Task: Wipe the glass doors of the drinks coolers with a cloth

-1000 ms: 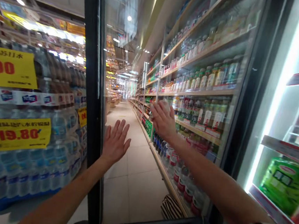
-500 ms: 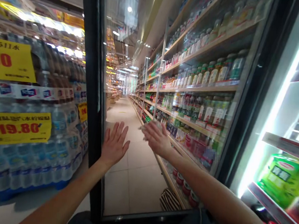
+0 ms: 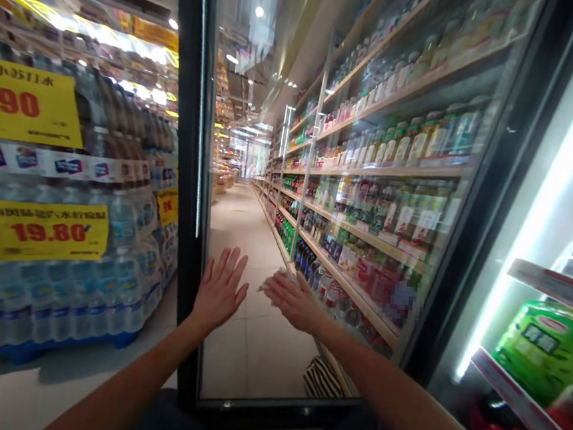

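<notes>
A glass door (image 3: pixel 253 366) with a black frame stands in front of me. My left hand (image 3: pixel 221 286) lies flat on the glass close to the left frame bar, fingers stretched out, holding nothing that shows. Lower centre of the pane, my right hand (image 3: pixel 294 299) rests with its fingers extended to the left. A pale edge shows around its fingertips; I cannot tell whether it is a thin cloth or a reflection. The palms face away and are hidden. Bottled drinks on shelves (image 3: pixel 383 143) appear in the pane.
At left stands a stack of wrapped water bottles (image 3: pixel 54 288) on a blue pallet (image 3: pixel 29 346), with yellow price signs (image 3: pixel 44 230). A lit cooler shelf (image 3: pixel 551 282) at right bears a green package (image 3: pixel 541 344). A black-and-white striped thing (image 3: pixel 323 379) shows low in the pane.
My right hand has slid downward and a little left across the glass. The left hand keeps about the same place near the frame. The whole view has shifted slightly.
</notes>
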Demonstrator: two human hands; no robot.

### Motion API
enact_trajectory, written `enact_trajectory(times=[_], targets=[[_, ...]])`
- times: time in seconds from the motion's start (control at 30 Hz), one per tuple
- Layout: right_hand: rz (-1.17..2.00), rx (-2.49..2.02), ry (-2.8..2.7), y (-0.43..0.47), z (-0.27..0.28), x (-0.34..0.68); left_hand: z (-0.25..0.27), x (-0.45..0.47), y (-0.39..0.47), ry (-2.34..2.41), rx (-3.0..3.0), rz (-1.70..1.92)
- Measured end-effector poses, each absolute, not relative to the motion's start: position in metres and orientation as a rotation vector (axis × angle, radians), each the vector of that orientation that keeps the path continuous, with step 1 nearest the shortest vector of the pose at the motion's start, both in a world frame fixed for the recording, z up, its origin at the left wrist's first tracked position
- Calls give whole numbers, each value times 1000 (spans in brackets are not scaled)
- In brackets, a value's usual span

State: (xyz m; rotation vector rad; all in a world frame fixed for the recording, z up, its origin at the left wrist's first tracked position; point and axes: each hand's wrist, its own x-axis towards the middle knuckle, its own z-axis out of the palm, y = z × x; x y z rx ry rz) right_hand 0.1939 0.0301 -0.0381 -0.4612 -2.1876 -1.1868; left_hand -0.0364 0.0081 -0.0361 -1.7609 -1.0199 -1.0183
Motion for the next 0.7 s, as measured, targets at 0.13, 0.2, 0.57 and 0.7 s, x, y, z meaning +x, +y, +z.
enact_trajectory(times=[0.13, 0.2, 0.57, 0.7], targets=[[-1221, -473, -2121, 34, -27, 196, -50, -40, 6, -1051, -1789, -989], [-1147, -669, -1926, 37, -6, 198, -53, -40, 5, -1056, -1781, -981], [-1181, -586, -2029, 29, -52, 231, -64, -37, 0, -1066, -1785, -1004], [-1116, -833, -1675, 30, -30, 237, -76, -38, -2, -1092, -1804, -989]])
